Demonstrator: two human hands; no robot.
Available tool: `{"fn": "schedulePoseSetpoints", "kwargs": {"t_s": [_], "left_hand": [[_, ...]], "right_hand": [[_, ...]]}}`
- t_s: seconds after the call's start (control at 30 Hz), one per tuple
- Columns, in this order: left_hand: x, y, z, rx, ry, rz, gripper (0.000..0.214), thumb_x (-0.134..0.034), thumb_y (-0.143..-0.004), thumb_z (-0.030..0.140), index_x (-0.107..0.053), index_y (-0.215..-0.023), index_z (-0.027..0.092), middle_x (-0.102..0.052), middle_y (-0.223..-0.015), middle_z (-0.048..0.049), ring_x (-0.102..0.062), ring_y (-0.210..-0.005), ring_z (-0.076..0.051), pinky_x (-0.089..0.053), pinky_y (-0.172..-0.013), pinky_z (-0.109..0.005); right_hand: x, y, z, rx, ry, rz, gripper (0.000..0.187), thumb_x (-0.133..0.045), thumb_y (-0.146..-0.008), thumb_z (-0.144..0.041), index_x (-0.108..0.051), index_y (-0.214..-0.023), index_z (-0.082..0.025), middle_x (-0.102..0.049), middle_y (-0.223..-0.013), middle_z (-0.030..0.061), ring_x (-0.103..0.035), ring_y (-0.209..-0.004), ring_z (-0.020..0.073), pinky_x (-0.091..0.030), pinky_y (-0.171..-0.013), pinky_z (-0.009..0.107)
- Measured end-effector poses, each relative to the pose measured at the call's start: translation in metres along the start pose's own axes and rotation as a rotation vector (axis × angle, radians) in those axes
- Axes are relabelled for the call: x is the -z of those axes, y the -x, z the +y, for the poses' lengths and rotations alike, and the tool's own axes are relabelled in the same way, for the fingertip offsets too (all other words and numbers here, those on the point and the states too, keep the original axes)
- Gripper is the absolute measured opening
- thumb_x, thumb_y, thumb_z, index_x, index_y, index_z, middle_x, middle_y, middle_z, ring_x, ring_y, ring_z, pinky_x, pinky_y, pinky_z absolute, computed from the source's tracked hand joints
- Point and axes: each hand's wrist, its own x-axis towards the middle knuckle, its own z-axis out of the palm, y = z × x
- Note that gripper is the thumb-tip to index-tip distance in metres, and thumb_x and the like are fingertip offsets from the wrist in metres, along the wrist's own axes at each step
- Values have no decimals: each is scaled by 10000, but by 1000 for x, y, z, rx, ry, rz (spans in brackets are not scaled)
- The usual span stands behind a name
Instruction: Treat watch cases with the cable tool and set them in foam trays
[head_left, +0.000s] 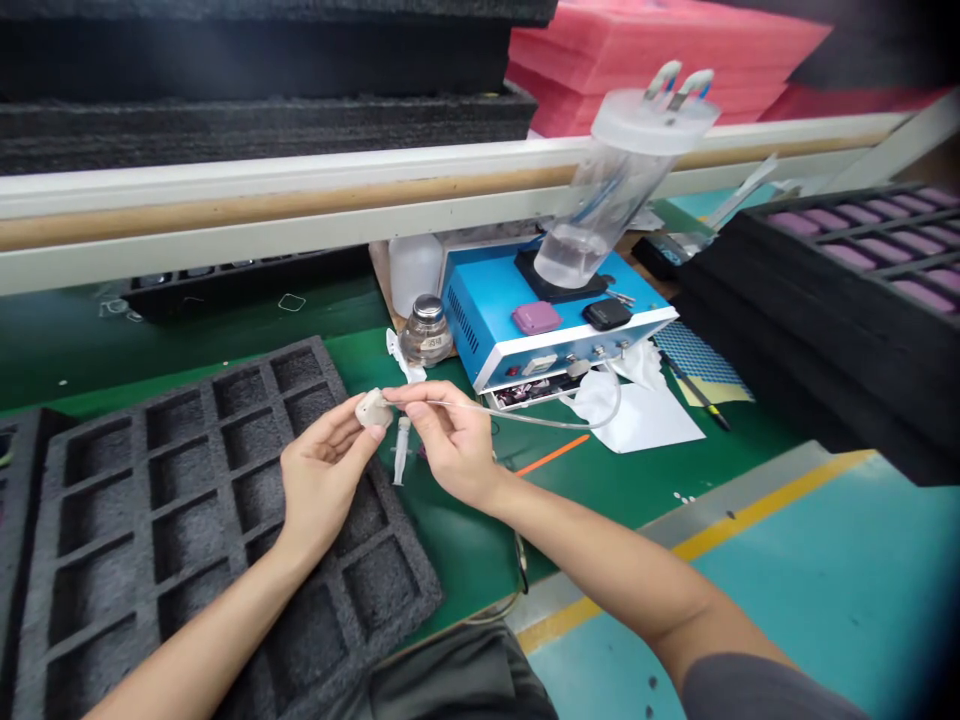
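- Fingers of the left hand (321, 468) pinch a small pale casing (372, 410) near frame centre.
- Right hand (459, 448), fingertips closed together, grips the clear tube (555, 425) near its end, at the casing.
- Blue control box (487, 295), right of centre, meets the tube.
- Apparent step: working the tube's end at the casing; next move calls for steady alignment.

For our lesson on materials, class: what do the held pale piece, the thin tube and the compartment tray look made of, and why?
Pale piece: probably matte plastic; off-white with little shine.
Thin tube: likely smooth, flexible plastic; it is see-through, glossy and curves.
Compartment tray: apparently dull foam; its thick charcoal walls look grainy and speckled.
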Motion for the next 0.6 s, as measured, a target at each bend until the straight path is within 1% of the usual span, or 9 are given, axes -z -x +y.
{"fn": "schedulePoseSetpoints", "kwargs": {"t_s": [0.17,0.4,0.6], "left_hand": [[0,-1,-1,-4,-5,-4,491,-921,-707,342,-766,-1151,198,-782,-1177,-108,-758,-1082,-292,-630,-952,-405],[0,-1,1,9,2,-2,486,-922,-708,329,-769,-1149,198,-786,-1168,-102,-763,-1071,-276,-629,-948,-380],[1,-1,-1,13,-6,-1,506,-924,-702,342,-762,-1155,185,-783,-1173,-114,-758,-1082,-290,-625,-958,-403]], "right_hand": [[0,0,1,-10,-5,-4,175,-595,-1002,-381,-698,-1044,-246,-797,-1051,50,-775,-1010,185,-658,-914,349],[0,0,0,3,-25,0,157,-600,-1001,-353,-704,-1036,-241,-795,-1044,52,-776,-987,175,-658,-897,333],[0,-1,1,3,-1,-5,176,-592,-1001,-373,-699,-1036,-237,-793,-1034,55,-772,-984,178,-658,-884,331]]}}
